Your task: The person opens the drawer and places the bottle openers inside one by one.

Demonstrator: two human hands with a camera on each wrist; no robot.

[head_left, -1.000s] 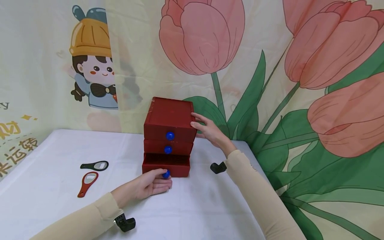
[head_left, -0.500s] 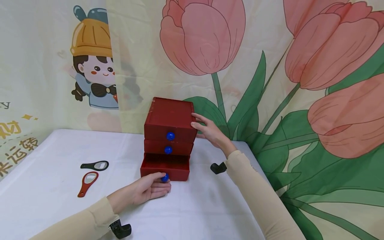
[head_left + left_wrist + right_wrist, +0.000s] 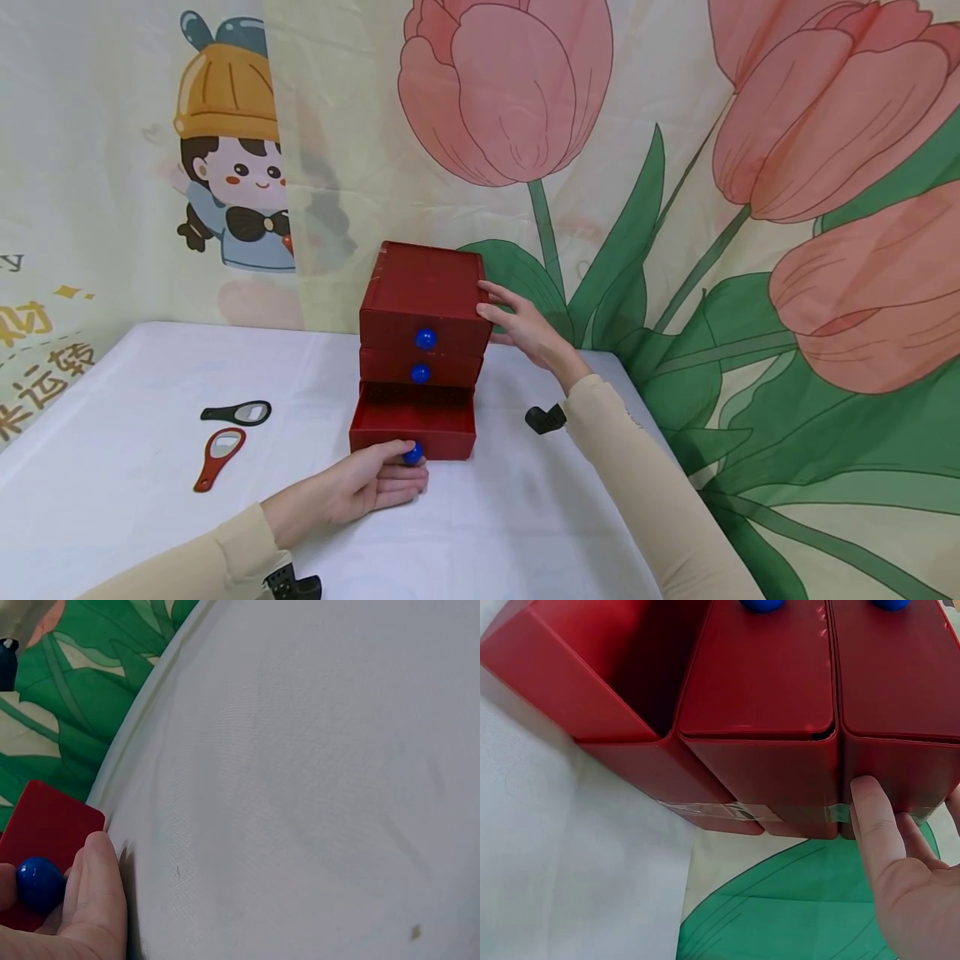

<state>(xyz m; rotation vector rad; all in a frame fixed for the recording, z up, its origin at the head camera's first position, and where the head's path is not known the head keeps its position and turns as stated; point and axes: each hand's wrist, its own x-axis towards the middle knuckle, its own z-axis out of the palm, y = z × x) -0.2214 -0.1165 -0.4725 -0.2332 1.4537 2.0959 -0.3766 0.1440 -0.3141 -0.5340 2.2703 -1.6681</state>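
Note:
A dark red drawer cabinet of three stacked drawers stands toward the back of the table, each drawer with a round blue knob. The bottom drawer is pulled out, and its visible inside is bare. My left hand pinches that drawer's blue knob between thumb and fingers, palm turned up in the head view. The top and middle drawers are closed. Against the cabinet's upper right side rests my right hand, fingers extended. In the right wrist view its fingertips touch the side of the top section.
On the white table, left of the cabinet, lie a black-handled magnifying glass and a red-handled one. A printed curtain with tulips hangs right behind the table. Clear tape runs along the cabinet's side.
My left hand has drawn the bottom drawer farther out toward me, so more of its inside shows. The right hand has stayed in place on the cabinet.

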